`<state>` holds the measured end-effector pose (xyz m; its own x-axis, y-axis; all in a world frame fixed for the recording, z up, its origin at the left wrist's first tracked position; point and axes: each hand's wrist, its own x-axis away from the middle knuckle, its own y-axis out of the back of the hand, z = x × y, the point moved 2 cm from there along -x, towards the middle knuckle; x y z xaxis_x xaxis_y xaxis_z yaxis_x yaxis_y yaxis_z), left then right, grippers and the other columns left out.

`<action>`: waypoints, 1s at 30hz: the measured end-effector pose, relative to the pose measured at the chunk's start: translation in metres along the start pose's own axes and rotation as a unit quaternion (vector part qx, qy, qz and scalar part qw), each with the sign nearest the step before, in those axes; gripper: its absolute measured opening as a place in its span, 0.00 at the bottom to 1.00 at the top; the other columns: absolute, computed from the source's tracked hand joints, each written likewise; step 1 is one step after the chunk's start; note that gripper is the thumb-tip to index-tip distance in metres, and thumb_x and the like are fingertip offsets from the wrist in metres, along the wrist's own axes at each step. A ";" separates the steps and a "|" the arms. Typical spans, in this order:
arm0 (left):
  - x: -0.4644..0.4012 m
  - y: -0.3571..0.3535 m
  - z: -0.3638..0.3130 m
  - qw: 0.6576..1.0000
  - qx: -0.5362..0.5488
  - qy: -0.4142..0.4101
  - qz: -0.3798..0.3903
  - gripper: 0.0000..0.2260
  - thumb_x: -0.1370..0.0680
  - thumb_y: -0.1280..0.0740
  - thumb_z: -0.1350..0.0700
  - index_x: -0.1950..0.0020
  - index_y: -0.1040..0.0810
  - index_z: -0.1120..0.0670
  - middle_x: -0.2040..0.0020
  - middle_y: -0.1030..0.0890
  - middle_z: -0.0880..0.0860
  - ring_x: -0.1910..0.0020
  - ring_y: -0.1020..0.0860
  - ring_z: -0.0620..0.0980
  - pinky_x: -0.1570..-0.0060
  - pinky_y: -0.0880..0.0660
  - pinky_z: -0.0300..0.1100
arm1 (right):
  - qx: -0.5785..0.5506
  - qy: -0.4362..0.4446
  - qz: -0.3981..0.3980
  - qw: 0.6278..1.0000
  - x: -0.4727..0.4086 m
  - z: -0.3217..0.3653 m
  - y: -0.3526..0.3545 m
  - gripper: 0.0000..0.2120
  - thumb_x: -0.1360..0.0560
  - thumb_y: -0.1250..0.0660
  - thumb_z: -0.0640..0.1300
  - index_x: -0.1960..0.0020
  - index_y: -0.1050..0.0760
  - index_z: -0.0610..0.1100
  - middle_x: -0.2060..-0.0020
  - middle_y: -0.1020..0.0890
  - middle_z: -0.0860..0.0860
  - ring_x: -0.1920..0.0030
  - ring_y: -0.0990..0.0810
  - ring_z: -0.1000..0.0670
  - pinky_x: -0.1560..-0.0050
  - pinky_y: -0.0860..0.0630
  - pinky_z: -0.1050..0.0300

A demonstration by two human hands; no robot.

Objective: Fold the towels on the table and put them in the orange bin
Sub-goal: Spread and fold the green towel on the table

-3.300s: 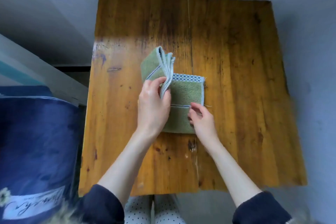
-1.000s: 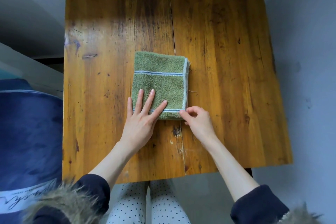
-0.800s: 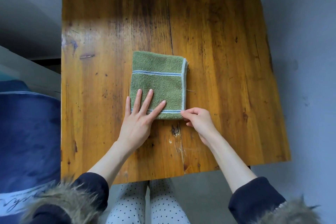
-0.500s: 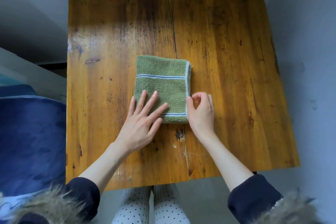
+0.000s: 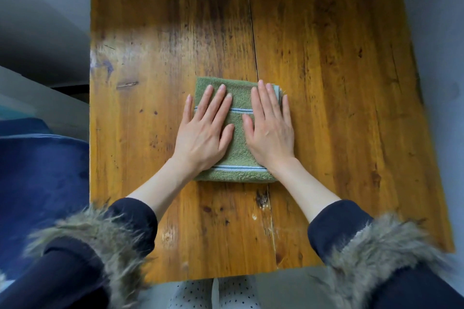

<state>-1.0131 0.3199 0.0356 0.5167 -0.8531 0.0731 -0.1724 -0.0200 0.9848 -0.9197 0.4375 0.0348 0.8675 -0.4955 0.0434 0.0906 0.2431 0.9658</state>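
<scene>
Towel, green terry with pale blue stripes, lies folded into a small square near the middle of a worn wooden table. The left hand and right hand lie flat on it side by side, fingers straight, pressing down and gripping nothing. Dark sleeves with fur trim frame the near edge. The tabletop is scratched, glossy, split by a long seam. Grey floor surrounds it; something dark blue sits left.

Both bare forearms emerge from dark navy sleeves pushed up and trimmed with shaggy grey-brown fur cuffs; below, white trousers carry small dark dots.
</scene>
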 end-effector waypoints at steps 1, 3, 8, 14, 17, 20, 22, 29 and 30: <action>0.000 -0.001 0.000 1.000 0.002 -0.001 -0.003 0.26 0.20 0.52 0.45 0.24 0.45 0.54 0.23 0.46 0.53 0.24 0.51 0.53 0.27 0.52 0.57 | -0.003 0.000 -0.001 1.000 0.000 0.000 -0.001 0.27 0.20 0.55 0.51 0.24 0.50 0.41 0.24 0.48 0.46 0.24 0.53 0.49 0.25 0.58 0.46; 0.001 -0.002 0.000 1.000 0.007 -0.004 -0.004 0.26 0.20 0.52 0.45 0.24 0.45 0.54 0.23 0.45 0.53 0.24 0.51 0.52 0.27 0.51 0.57 | -0.003 -0.004 0.003 1.000 -0.001 0.000 -0.003 0.27 0.20 0.56 0.52 0.24 0.51 0.42 0.24 0.48 0.46 0.24 0.54 0.49 0.25 0.59 0.46; 0.006 0.003 -0.004 1.000 0.003 0.013 0.008 0.26 0.20 0.53 0.45 0.24 0.47 0.54 0.23 0.48 0.53 0.24 0.53 0.53 0.27 0.55 0.58 | 0.008 -0.010 0.029 0.999 0.001 0.002 0.004 0.27 0.19 0.54 0.51 0.24 0.53 0.43 0.23 0.53 0.47 0.24 0.58 0.50 0.26 0.64 0.47; 0.052 -0.002 -0.020 0.999 0.018 0.025 0.025 0.26 0.20 0.52 0.45 0.24 0.44 0.54 0.23 0.46 0.54 0.24 0.51 0.56 0.28 0.51 0.61 | -0.010 -0.011 0.028 0.999 0.050 0.012 0.006 0.26 0.20 0.53 0.51 0.24 0.50 0.43 0.24 0.50 0.46 0.24 0.53 0.47 0.25 0.57 0.44; 0.057 -0.001 -0.024 0.998 0.000 0.030 0.055 0.26 0.20 0.53 0.45 0.24 0.43 0.54 0.24 0.45 0.54 0.25 0.50 0.58 0.30 0.49 0.64 | -0.009 -0.023 0.077 0.997 0.064 0.007 0.001 0.26 0.19 0.52 0.53 0.25 0.56 0.47 0.24 0.55 0.49 0.24 0.60 0.49 0.26 0.60 0.43; 0.054 0.002 -0.024 0.996 0.017 0.041 0.076 0.25 0.20 0.55 0.45 0.24 0.48 0.52 0.23 0.49 0.52 0.25 0.54 0.57 0.29 0.53 0.62 | -0.014 -0.027 0.090 0.996 0.059 0.007 0.001 0.27 0.19 0.53 0.53 0.25 0.60 0.49 0.26 0.60 0.52 0.25 0.65 0.51 0.27 0.66 0.45; 0.054 0.005 -0.023 0.995 0.051 0.040 0.077 0.24 0.19 0.52 0.46 0.24 0.49 0.51 0.23 0.52 0.50 0.24 0.57 0.55 0.28 0.54 0.60 | -0.058 -0.022 0.078 0.995 0.057 0.008 0.006 0.26 0.19 0.50 0.51 0.24 0.54 0.48 0.25 0.57 0.51 0.25 0.62 0.52 0.26 0.64 0.47; 0.045 0.031 -0.007 0.971 0.225 0.078 -0.019 0.23 0.23 0.39 0.64 0.28 0.36 0.60 0.26 0.38 0.60 0.27 0.40 0.58 0.28 0.42 0.48 | -0.289 -0.296 -0.007 0.910 0.046 -0.002 0.034 0.19 0.23 0.38 0.51 0.36 0.30 0.42 0.40 0.28 0.47 0.43 0.26 0.47 0.47 0.33 0.58; 0.041 0.033 -0.005 0.959 0.259 0.114 -0.028 0.23 0.23 0.39 0.63 0.28 0.37 0.61 0.27 0.36 0.60 0.28 0.38 0.57 0.29 0.42 0.46 | -0.296 -0.340 0.023 0.892 0.042 -0.005 0.035 0.21 0.23 0.38 0.54 0.36 0.31 0.43 0.41 0.27 0.48 0.43 0.26 0.47 0.45 0.32 0.55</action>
<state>-0.9935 0.2874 0.0723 0.6974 -0.7078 0.1126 -0.5009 -0.3690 0.7829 -0.8778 0.4295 0.0694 0.3982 -0.8164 0.4183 0.4803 0.5741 0.6632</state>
